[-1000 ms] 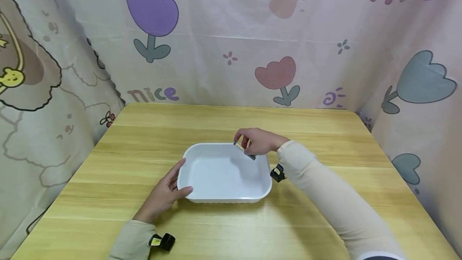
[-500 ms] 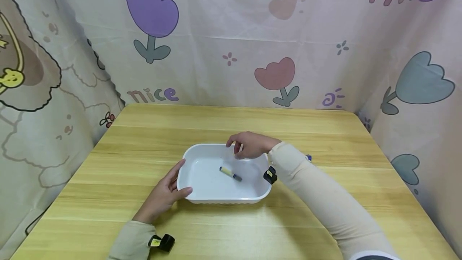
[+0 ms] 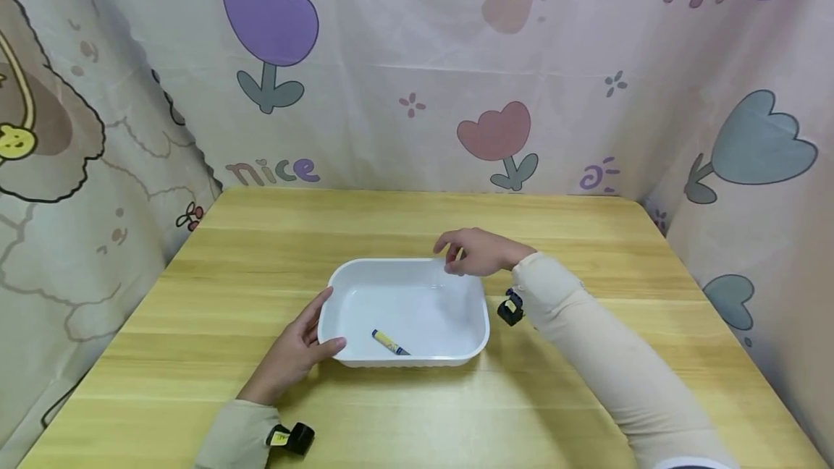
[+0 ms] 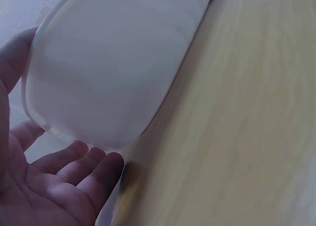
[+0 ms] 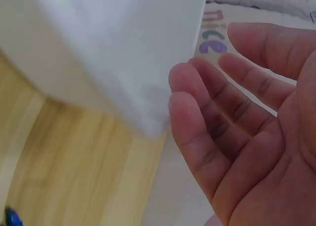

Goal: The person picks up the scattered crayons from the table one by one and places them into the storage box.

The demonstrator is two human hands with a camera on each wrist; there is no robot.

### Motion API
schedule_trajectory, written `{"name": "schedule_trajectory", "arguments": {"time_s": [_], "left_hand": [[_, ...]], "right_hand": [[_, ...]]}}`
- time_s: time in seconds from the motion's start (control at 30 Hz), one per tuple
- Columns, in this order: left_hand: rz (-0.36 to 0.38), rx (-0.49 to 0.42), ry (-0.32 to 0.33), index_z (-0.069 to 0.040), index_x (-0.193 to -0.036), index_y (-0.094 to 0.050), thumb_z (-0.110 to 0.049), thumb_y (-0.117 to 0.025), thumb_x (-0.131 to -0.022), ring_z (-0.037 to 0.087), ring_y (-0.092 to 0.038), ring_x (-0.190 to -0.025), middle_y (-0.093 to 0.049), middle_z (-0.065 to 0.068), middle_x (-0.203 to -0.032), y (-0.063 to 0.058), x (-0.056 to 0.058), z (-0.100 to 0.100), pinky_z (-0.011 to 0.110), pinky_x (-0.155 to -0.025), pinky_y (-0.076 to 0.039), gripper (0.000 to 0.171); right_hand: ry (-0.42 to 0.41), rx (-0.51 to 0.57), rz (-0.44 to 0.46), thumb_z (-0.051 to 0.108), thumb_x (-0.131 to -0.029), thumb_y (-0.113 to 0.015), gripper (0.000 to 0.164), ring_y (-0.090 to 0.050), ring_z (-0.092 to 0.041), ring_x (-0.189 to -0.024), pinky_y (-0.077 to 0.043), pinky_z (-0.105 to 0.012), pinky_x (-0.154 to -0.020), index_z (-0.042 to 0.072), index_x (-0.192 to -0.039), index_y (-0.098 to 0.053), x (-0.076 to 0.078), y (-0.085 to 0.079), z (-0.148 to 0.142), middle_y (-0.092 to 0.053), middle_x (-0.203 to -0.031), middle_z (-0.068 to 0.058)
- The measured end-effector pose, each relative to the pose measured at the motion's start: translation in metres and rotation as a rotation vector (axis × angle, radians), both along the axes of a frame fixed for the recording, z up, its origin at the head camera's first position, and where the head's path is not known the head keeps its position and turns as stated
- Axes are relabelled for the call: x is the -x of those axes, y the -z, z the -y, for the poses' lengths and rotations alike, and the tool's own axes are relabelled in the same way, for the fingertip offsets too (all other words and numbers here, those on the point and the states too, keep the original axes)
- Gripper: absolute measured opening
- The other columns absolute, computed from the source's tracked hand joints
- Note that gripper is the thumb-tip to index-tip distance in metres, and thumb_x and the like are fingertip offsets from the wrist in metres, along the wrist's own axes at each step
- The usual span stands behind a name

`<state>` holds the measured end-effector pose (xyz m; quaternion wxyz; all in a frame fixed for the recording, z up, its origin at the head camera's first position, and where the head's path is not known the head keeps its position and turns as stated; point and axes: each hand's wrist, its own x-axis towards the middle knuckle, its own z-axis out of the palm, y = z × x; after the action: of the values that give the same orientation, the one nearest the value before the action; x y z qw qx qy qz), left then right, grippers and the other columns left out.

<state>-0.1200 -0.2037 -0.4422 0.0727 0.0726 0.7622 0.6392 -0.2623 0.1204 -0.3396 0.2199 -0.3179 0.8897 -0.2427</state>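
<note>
A white rectangular tray (image 3: 404, 310) stands on the table in the head view. Inside it, against the near wall, lies a short crayon (image 3: 389, 342) with a yellow wrapper and dark blue ends. My left hand (image 3: 296, 349) holds the tray's left end, thumb at the rim and fingers along the outside; the left wrist view shows the fingertips against the tray's wall (image 4: 108, 78). Over the far right corner hovers my right hand (image 3: 482, 252), fingers loosely bent. In the right wrist view nothing is between the fingers of that hand (image 5: 247, 117).
The wooden table (image 3: 554, 396) reaches a patterned curtain (image 3: 384, 35) at the back and sides. A small dark blue thing (image 5: 12, 218), cut off by the frame, lies on the table in the right wrist view.
The right hand has let go of the crayon, which dropped into the tray and moved to its near wall. That hand dipped left, then drew back to the right. My left hand stays put.
</note>
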Motion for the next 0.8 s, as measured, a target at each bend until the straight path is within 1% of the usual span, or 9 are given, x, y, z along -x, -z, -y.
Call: {"name": "schedule_trajectory", "arguments": {"time_s": [0.17, 0.3, 0.47, 0.53, 0.67, 0.8], "left_hand": [[-0.002, -0.003, 0.006, -0.014, -0.156, -0.019, -0.008, -0.072, -0.087, 0.043, -0.047, -0.125, -0.029, 0.028, -0.151, 0.000, 0.002, 0.000, 0.025, -0.087, -0.050, 0.087], [0.004, 0.001, 0.013, -0.013, -0.156, -0.019, -0.008, -0.072, -0.088, 0.043, -0.047, -0.124, -0.030, 0.029, -0.150, 0.000, 0.002, 0.000, 0.026, -0.087, -0.050, 0.087], [-0.003, -0.004, 0.016, -0.013, -0.156, -0.019, -0.008, -0.072, -0.088, 0.044, -0.046, -0.125, -0.028, 0.028, -0.151, 0.001, 0.003, 0.001, 0.025, -0.088, -0.049, 0.087], [-0.006, -0.005, 0.018, -0.013, -0.156, -0.019, -0.008, -0.071, -0.088, 0.044, -0.046, -0.125, -0.028, 0.028, -0.152, 0.001, 0.004, 0.001, 0.024, -0.088, -0.049, 0.086], [-0.011, -0.004, 0.019, -0.013, -0.156, -0.019, -0.009, -0.072, -0.088, 0.043, -0.046, -0.126, -0.029, 0.028, -0.151, -0.001, 0.004, 0.001, 0.024, -0.088, -0.049, 0.086], [-0.003, 0.000, 0.015, -0.013, -0.156, -0.020, -0.009, -0.072, -0.088, 0.043, -0.046, -0.125, -0.028, 0.028, -0.151, -0.001, 0.002, 0.001, 0.025, -0.087, -0.050, 0.086]], "right_hand": [[0.043, 0.039, 0.010, 0.013, -0.095, -0.061, 0.036, -0.063, -0.018, -0.087, -0.053, -0.031, -0.074, 0.006, -0.129, -0.056, 0.002, -0.005, -0.023, -0.063, -0.104, -0.005], [0.066, 0.088, 0.017, 0.011, -0.095, -0.060, 0.034, -0.065, -0.023, -0.085, -0.053, -0.033, -0.070, 0.005, -0.128, -0.056, 0.002, -0.006, -0.042, -0.064, -0.103, -0.006], [0.089, 0.124, 0.021, 0.010, -0.095, -0.059, 0.034, -0.066, -0.023, -0.083, -0.054, -0.034, -0.072, 0.002, -0.128, -0.054, 0.003, -0.008, -0.063, -0.064, -0.101, -0.009], [0.106, 0.127, 0.028, 0.010, -0.095, -0.058, 0.035, -0.066, -0.025, -0.083, -0.054, -0.035, -0.073, 0.001, -0.128, -0.054, 0.003, -0.007, -0.071, -0.063, -0.101, -0.010], [0.144, 0.126, 0.043, 0.011, -0.096, -0.058, 0.035, -0.065, -0.033, -0.086, -0.055, -0.041, -0.074, 0.000, -0.129, -0.053, 0.002, -0.001, -0.086, -0.063, -0.102, -0.012], [0.168, 0.128, 0.068, 0.012, -0.096, -0.058, 0.036, -0.064, -0.036, -0.090, -0.055, -0.046, -0.076, -0.001, -0.130, -0.052, 0.000, 0.006, -0.098, -0.062, -0.104, -0.013]]}}
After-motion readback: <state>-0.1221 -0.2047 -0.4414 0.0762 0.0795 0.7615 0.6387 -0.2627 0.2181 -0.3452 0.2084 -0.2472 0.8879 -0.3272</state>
